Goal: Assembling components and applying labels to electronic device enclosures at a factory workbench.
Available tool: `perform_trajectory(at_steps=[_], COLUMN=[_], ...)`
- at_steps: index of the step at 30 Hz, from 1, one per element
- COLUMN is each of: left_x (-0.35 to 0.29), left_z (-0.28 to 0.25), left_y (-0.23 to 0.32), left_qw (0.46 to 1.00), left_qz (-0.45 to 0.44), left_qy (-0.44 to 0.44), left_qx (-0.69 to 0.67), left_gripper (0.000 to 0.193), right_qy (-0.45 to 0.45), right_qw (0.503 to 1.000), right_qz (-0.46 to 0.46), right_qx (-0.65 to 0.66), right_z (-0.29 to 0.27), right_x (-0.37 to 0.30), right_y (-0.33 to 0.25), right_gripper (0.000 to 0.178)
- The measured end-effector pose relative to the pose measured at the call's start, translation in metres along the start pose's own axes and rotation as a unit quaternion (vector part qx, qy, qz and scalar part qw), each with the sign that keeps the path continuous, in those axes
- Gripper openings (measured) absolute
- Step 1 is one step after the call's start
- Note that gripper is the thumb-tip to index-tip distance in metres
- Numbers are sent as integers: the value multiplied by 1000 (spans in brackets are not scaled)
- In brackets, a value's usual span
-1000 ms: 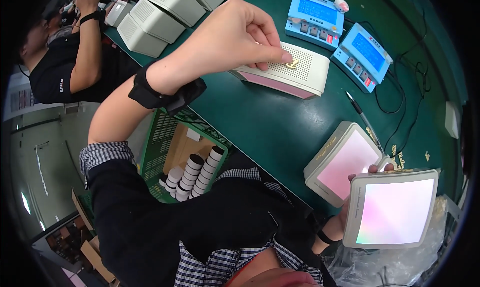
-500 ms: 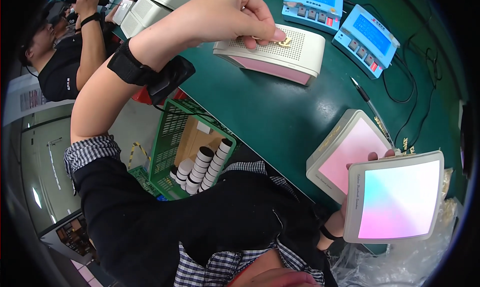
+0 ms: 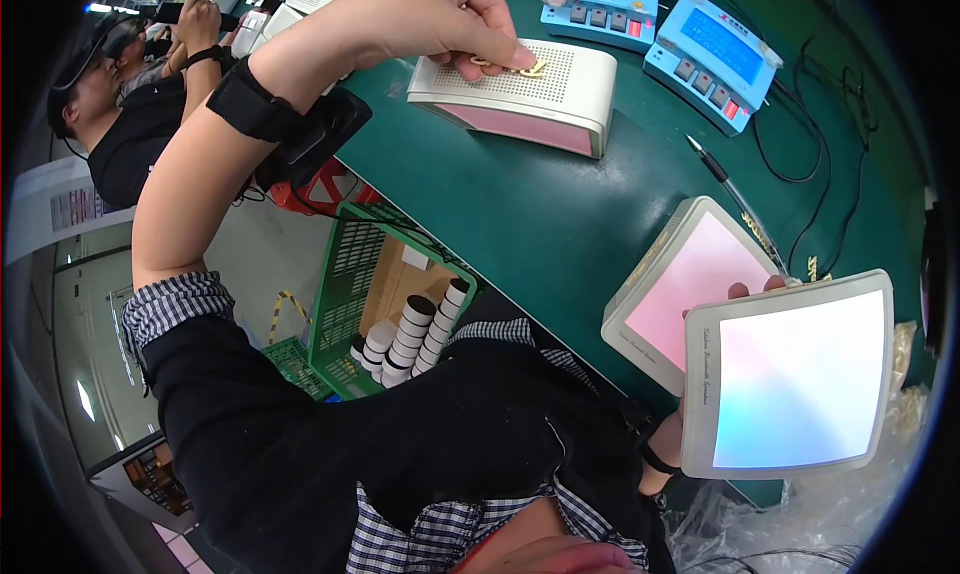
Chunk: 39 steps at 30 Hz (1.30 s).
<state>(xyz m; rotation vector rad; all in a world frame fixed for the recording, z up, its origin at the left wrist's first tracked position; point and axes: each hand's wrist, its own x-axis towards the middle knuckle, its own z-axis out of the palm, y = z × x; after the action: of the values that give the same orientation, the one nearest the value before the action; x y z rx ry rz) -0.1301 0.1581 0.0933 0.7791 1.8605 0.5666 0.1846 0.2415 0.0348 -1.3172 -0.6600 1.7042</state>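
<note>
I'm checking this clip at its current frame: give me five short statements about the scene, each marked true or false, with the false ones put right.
1. The left hand touches a gold-coloured piece on the perforated face of a cream box. True.
2. The right hand is empty. False: it holds a device with a glowing panel.
3. A pen lies inside the green crate. False: it lies on the green table.
4. White cylinders with dark ends are stacked in the green crate. True.
5. Both blue units in view have dark, unlit screens. False: both screens are lit blue.
</note>
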Motion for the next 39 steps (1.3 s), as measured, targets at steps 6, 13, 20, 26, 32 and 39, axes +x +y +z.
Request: perform_trajectory(at_steps=[6,13,20,26,32,39], left_x=[0,-4,4,1,4,3], left_z=[3,8,9,21,28,15], left_y=[30,36,-4,-14,-43,-52], left_qw=[988,915,996,995,946,991], left_qz=[-74,-80,-27,64,171,24], left_qy=[42,105,48,75,237,127], left_qx=[132,382,73,33,138,-46], left_gripper=[37,73,83,81,48,64], right_qy=[-351,-572,40,-48,-300,-229], right_qw=[932,804,997,998,908,953], right_qz=[9,54,54,-10,-236,-179], right_qx=[92,154,25,-46,-170,-90], right_z=[-82,-67,14,-21,-73,-36], right_x=[65,74,7,10,41,11], right_y=[14,7,-17,12,34,26], right_gripper=[65,64,66,71,80,82])
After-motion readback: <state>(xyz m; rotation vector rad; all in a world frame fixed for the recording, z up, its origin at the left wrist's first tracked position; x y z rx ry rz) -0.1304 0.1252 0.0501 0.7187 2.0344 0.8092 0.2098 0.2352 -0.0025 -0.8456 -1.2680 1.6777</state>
